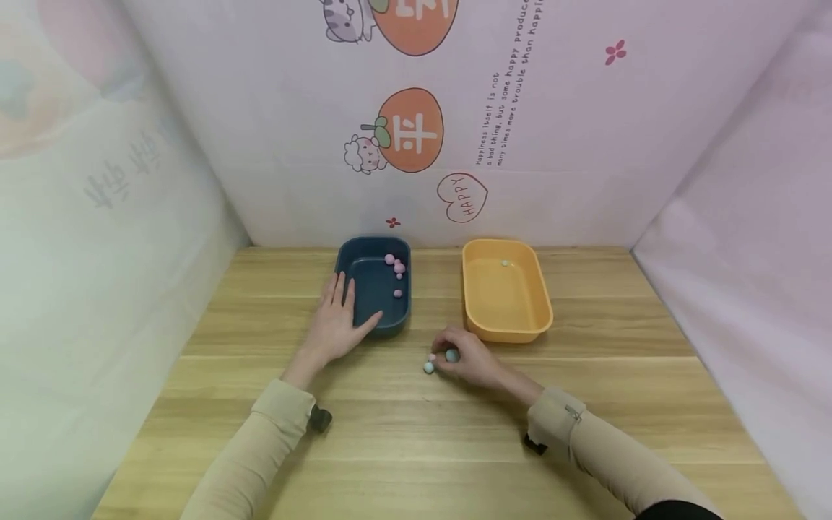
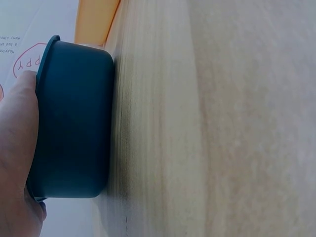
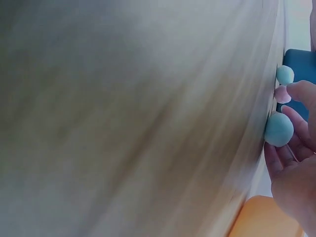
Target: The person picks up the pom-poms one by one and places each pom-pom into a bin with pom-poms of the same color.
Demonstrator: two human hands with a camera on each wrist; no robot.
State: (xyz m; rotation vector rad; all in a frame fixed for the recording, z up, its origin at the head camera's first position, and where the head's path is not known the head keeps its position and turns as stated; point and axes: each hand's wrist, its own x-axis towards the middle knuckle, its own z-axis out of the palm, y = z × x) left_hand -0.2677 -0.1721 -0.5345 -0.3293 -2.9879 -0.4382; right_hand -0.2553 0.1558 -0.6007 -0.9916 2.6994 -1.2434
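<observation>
In the head view my left hand, fingers spread and straight, rests on the near left rim of a dark blue tray. Several pink balls lie inside that tray, along its right side. My right hand is down at the table between the two trays. Its thumb and index fingertip are on either side of a small pink ball, pinching it. Touching or close beside that ball is a small pale green ball. A larger green ball lies under the curled right fingers.
A yellow tray stands right of the blue one, with one tiny green ball in it. Both trays sit at the back of the wooden table, near a printed cloth wall. More cloth hangs at both sides.
</observation>
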